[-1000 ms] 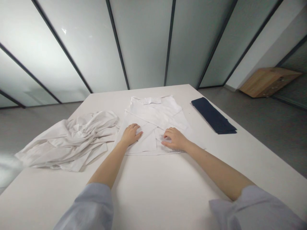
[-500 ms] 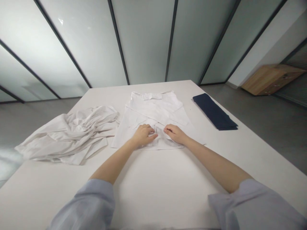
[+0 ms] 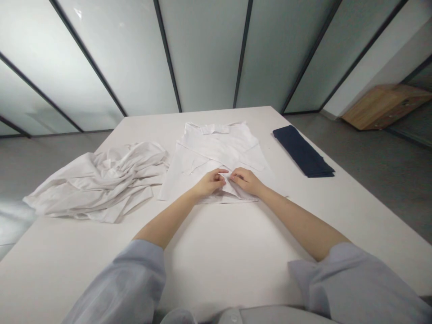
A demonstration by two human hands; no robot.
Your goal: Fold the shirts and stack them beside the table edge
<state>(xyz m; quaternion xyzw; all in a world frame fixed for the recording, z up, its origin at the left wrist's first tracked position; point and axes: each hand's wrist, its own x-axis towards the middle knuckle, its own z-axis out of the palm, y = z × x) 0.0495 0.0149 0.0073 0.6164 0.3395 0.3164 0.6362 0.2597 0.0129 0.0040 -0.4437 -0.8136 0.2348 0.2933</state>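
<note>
A white shirt (image 3: 216,148) lies flat on the white table (image 3: 229,243), collar at the far end, sleeves folded across it. Both my hands meet at the middle of its near part. My left hand (image 3: 211,182) has its fingers curled and pinched on a fold of the shirt's cloth. My right hand (image 3: 245,180) is just beside it, fingers also curled and pinching the cloth, fingertips almost touching those of the left.
A crumpled heap of white garments (image 3: 97,180) lies on the table to the left. A folded dark blue cloth (image 3: 303,156) sits at the right edge. Frosted glass panels stand behind the table; a wooden box (image 3: 381,105) rests on the floor at far right.
My left hand slid right from the shirt's left side to the middle, beside my right hand. Both hands went from lying flat to pinching the cloth.
</note>
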